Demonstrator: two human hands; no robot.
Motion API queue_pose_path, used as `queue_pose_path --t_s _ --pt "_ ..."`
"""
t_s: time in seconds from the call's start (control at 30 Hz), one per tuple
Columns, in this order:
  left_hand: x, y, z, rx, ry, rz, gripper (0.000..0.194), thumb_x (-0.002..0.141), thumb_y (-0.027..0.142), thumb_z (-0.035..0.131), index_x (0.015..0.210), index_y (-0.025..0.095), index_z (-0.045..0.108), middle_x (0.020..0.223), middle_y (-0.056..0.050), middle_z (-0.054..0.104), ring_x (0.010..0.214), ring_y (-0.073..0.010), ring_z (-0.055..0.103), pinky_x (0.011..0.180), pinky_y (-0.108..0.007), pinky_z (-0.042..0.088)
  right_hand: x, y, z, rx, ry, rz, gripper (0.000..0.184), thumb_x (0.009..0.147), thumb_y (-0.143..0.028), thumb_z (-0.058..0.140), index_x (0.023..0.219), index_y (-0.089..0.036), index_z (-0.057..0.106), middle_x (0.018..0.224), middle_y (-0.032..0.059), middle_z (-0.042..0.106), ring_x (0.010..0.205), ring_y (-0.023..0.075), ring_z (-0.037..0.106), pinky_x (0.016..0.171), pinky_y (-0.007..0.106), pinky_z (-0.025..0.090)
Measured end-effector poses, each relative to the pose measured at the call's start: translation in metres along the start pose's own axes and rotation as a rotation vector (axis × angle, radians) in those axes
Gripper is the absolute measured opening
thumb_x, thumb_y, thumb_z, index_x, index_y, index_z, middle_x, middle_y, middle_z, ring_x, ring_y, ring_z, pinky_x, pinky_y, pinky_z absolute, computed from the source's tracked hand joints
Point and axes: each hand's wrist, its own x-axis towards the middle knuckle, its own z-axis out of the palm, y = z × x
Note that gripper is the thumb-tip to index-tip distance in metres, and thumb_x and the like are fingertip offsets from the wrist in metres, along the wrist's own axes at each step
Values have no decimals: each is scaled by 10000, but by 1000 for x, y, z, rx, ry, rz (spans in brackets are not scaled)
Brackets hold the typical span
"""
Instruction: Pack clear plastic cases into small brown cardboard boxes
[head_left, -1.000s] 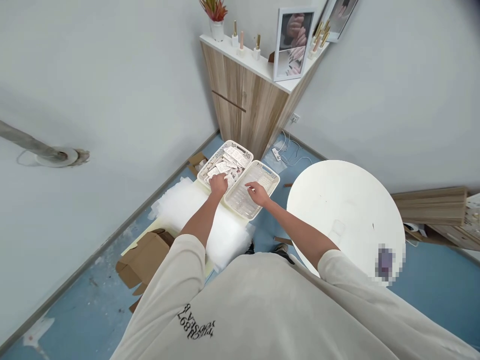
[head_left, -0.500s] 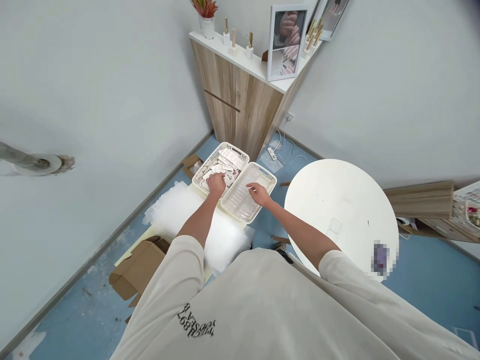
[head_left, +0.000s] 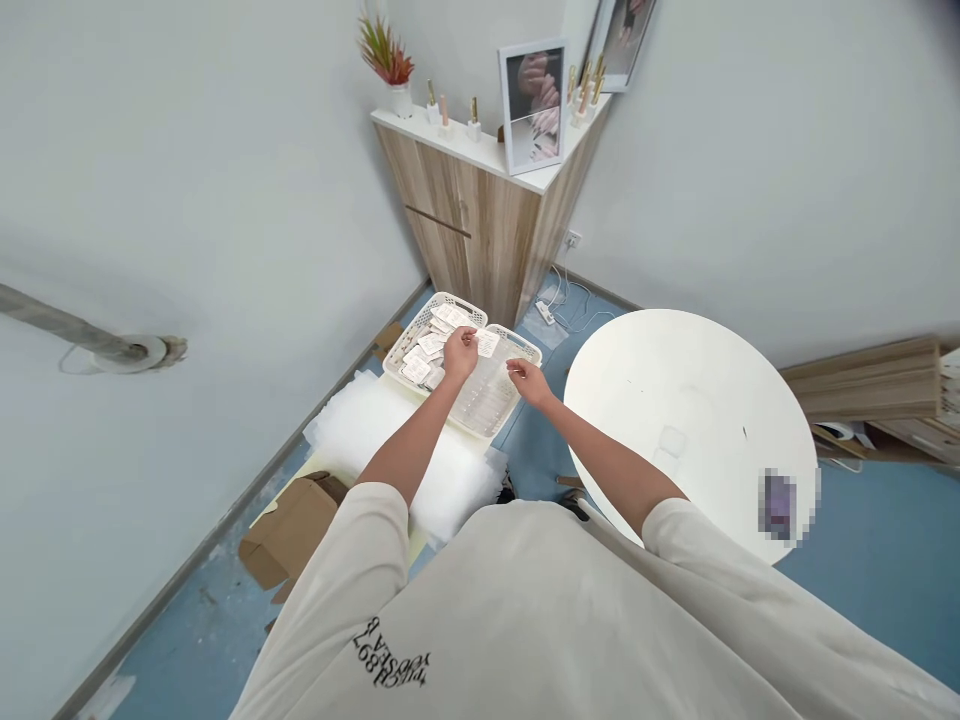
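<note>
Landmark: right basket, pale rim, transparent plastic pieces inside. Its left rim runs alongside the left basket; touching or overlapping, can't tell. Foam sheets, white and piled, bulge up at the right basket's near left; flattened cardboard box farther out that way. Wood-grain cabinet closes off the far side of the right basket. To its right, a strip of blue floor separates it from the curved edge of the round white table; most side room is there, with the right forearm crossing over it. Power strip and cables on the floor, beyond the right basket's far right corner. A gap lies between the two hands, over the right basket.

Left hand sits over the right basket's left rim, grip pinching a white card. Card pokes out right of the fingertips, above the right basket's far left part. More cards lie loose in the left basket. Right hand is at the right basket's right rim, fingers curled inward; can't tell whether that grip is closed.
</note>
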Motion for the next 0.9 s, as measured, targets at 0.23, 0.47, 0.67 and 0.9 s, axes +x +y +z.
queue_pose_path --t_s 0.23,0.47,0.67,0.9 --pt "-73 32 106 -132 -236 -61 196 811 116 612 976 170 701 918 -53 728 839 -159 682 830 -287 553 -44 33 -74 146 156 133 320 824 -282 594 1118 -179 668 1053 65 747 971 180 697 928 350 545" --pt "-151 67 208 -107 -418 -85 196 820 125 630 998 166 700 953 -74 730 872 -177 687 861 -315 545 -120 84 -173 250 303 279 189 778 -328 607 906 -191 636 785 22 706 790 182 681 744 314 550" --pt "-223 99 280 6 -512 -66 245 832 93 604 1050 185 668 1108 -82 702 892 -176 675 853 -319 535 -178 137 -244 232 423 371 184 733 -354 624 845 -211 591 718 -15 661 712 162 625 680 287 512" --pt "-305 124 338 -37 -722 -59 165 864 203 669 1027 205 693 1144 -91 728 1065 -222 684 929 -343 519 -235 178 -296 108 452 363 224 778 -367 611 941 -216 637 894 13 719 792 171 642 731 302 516"
